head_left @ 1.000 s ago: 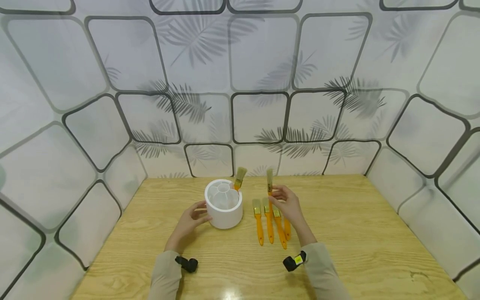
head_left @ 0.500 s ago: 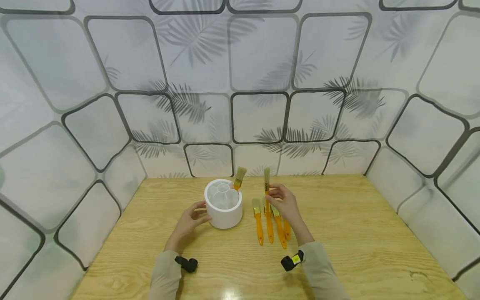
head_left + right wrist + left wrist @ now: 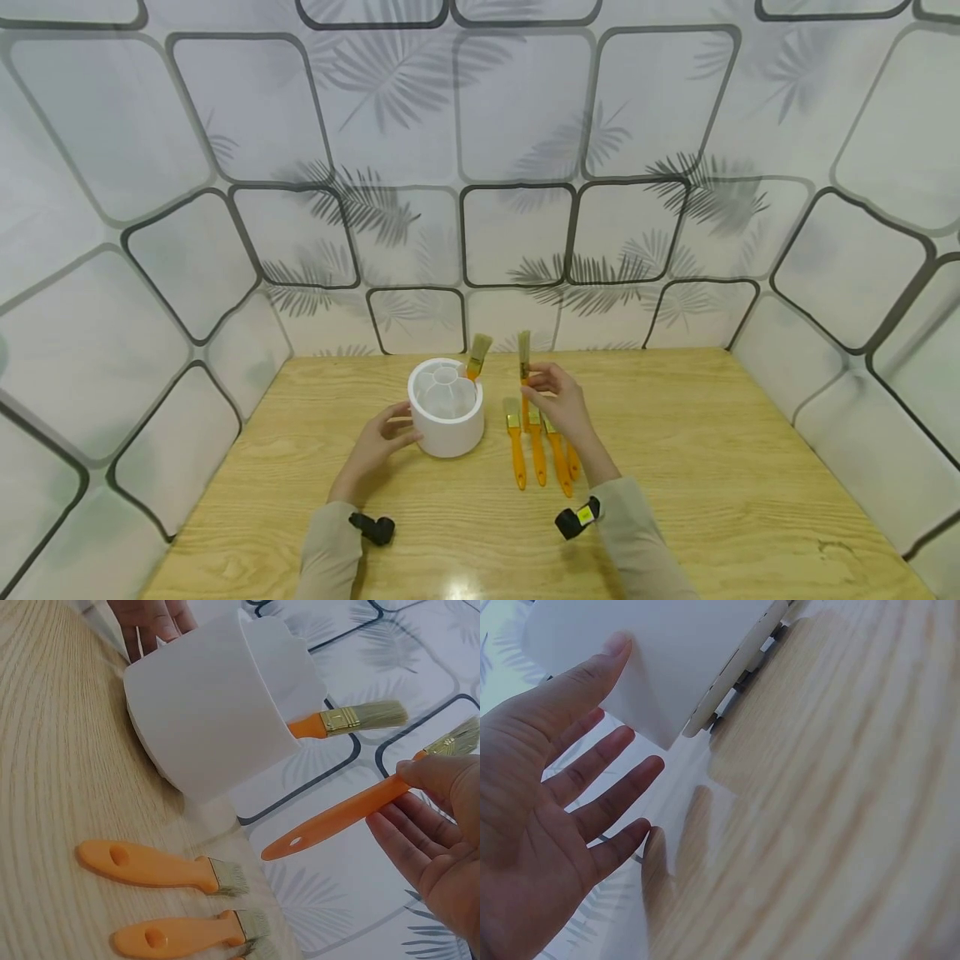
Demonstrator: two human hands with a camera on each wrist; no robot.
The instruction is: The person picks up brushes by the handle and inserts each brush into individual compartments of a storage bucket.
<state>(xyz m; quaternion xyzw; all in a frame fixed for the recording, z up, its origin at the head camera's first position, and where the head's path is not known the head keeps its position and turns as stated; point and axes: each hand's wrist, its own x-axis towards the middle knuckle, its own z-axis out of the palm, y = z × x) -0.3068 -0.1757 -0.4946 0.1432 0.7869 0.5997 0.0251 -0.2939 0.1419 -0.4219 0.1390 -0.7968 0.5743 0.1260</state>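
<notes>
A round white organizer (image 3: 453,435) with divided compartments stands on the table, one paintbrush (image 3: 478,358) leaning bristles up in its right side. My left hand (image 3: 379,443) rests on its left side, thumb in front, the other fingers fairly straight and spread. My right hand (image 3: 561,405) pinches another paintbrush (image 3: 337,820) just below its metal band. Its bristles point up and its orange handle hangs down, right of the organizer. Under that hand several more paintbrushes (image 3: 518,454) lie side by side on the table, bristles away from me; one is partly covered by the right wrist.
The light wooden table (image 3: 750,483) reaches back to a wall (image 3: 517,237) of white patterned fabric, which also rises at both sides. Small dark pieces (image 3: 741,684) show under the organizer's base. A black wrist camera (image 3: 577,518) sits on the right sleeve.
My right hand has moved left with the upright paintbrush, closer to the organizer. My left hand, the organizer and the paintbrushes on the table have stayed in place.
</notes>
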